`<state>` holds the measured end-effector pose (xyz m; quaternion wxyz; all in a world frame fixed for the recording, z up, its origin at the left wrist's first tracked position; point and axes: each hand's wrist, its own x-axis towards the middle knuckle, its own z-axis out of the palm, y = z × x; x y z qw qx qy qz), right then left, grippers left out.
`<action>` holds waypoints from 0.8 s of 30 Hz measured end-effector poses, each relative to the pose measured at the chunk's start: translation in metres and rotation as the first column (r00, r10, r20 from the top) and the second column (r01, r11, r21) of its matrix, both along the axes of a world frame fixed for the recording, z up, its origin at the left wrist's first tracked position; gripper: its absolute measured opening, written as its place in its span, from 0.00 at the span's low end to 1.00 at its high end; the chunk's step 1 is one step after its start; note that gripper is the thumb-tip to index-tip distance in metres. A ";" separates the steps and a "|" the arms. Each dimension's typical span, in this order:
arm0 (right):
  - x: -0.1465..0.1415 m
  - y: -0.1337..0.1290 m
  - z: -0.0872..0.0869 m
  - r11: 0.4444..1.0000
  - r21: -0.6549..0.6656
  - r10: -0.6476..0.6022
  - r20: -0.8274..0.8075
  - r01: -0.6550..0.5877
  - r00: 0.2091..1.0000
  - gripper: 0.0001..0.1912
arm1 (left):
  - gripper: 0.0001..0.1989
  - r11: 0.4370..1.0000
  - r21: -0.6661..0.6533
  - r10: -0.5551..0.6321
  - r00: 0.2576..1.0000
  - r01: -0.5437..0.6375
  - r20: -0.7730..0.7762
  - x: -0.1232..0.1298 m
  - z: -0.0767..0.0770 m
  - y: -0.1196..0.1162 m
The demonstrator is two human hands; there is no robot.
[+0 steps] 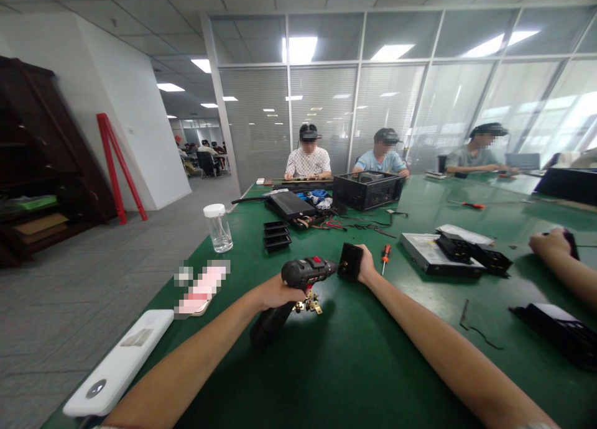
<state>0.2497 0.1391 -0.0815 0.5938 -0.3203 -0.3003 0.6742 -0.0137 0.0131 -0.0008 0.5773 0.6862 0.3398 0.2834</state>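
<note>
My left hand (276, 292) is wrapped around the grip of a black cordless drill (305, 271), whose chuck points right. My right hand (367, 264) grips a small black box-shaped part (349, 262), its near side facing the drill. The drill's tip is close to the part; whether they touch I cannot tell. Below the drill, a small pile of brass-coloured metal pieces (311, 303) lies on the green table (345, 367). An orange-handled screwdriver (385, 255) rests just right of my right hand.
Black trays (276, 236), a water jar (218, 229), a pink phone (205, 289) and a white device (122, 360) lie leftward. Beyond are a black metal case (368, 191) and cables. At right are a silver drive-like unit (436, 255) and another person's hand (555, 245). Several people sit around.
</note>
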 end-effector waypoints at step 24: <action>-0.001 -0.005 0.006 0.998 -0.063 0.021 -0.033 -0.023 0.999 0.10 | 0.08 1.000 0.000 -0.009 1.000 0.009 -0.015 0.000 0.001 0.000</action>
